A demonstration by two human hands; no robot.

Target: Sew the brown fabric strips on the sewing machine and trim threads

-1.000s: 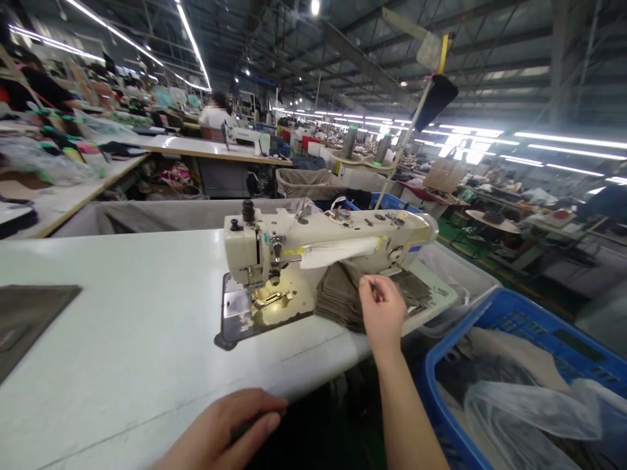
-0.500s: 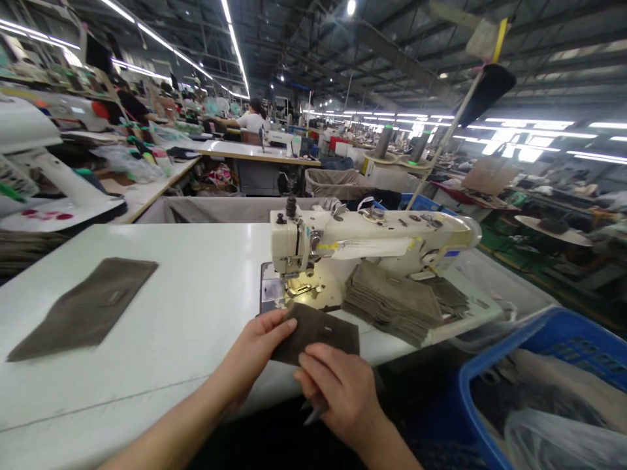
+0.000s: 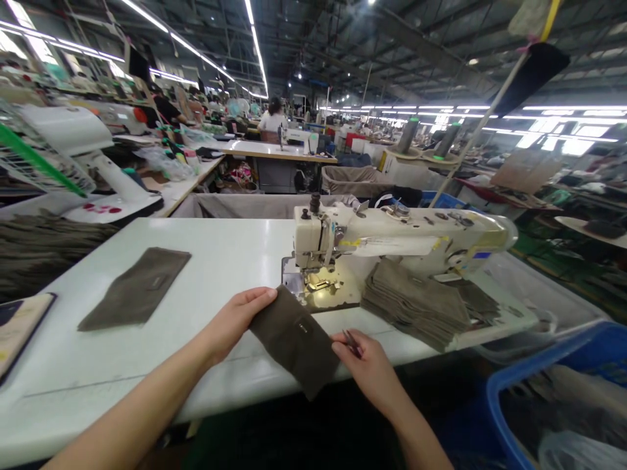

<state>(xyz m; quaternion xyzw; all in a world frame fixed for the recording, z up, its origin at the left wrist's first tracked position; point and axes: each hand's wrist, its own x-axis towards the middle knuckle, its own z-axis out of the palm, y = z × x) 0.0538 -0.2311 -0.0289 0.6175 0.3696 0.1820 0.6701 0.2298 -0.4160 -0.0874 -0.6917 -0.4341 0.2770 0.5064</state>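
Between my hands, in front of the sewing machine (image 3: 401,228), hangs a dark olive fabric piece (image 3: 289,329) with a small light label or slot near its middle. My left hand (image 3: 245,313) pinches its upper left corner, thumb on top. At the right edge my right hand (image 3: 365,359) grips the cloth between thumb and finger. A small pointed metal tool (image 3: 351,343), probably thread snips, is tucked in that same hand. A similar fabric piece (image 3: 140,287) lies flat on the white table (image 3: 220,254) to the left. Under the machine's arm sits a stack of such pieces (image 3: 416,300).
A blue basket (image 3: 499,391) with cloth and plastic stands at the right. At left are a fan (image 3: 73,143), a dark fabric pile (image 3: 44,251) and a notebook-like object (image 3: 24,320). A person (image 3: 273,117) sits farther back.
My view has swung left. The fabric piece is now spread and tilted, its lower end hanging down. My right hand has moved from its front edge to its right edge.
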